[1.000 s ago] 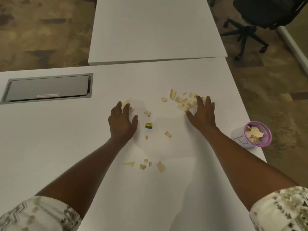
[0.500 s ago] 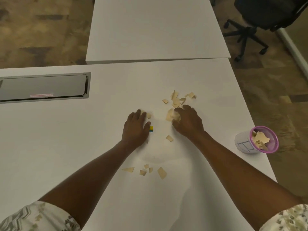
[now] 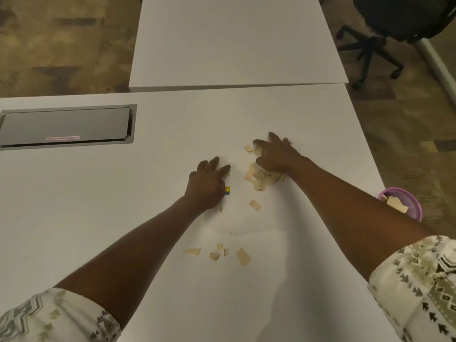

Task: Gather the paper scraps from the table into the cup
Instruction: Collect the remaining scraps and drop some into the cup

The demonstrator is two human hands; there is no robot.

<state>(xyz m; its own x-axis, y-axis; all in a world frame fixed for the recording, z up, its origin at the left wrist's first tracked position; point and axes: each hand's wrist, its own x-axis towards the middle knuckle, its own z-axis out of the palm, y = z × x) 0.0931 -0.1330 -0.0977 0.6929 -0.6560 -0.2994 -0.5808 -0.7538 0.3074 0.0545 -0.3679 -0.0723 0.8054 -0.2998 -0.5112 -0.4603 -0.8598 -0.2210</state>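
Bare table (image 3: 308, 134) around hands; cup (image 3: 404, 206) behind right forearm.

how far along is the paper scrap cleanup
Done: some tan paper scraps sit in the pink-rimmed cup. In hand: the right hand rakes a heap of scraps; the left hand lies flat. Left: the near cluster of loose scraps.

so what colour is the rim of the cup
Purple, seen in the head view: cup.

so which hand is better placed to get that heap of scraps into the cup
Probably the right hand. It already rests over the scrap pile, and the cup stands on its side at the table edge. The left hand lies flat beside the small block, farther from the cup.
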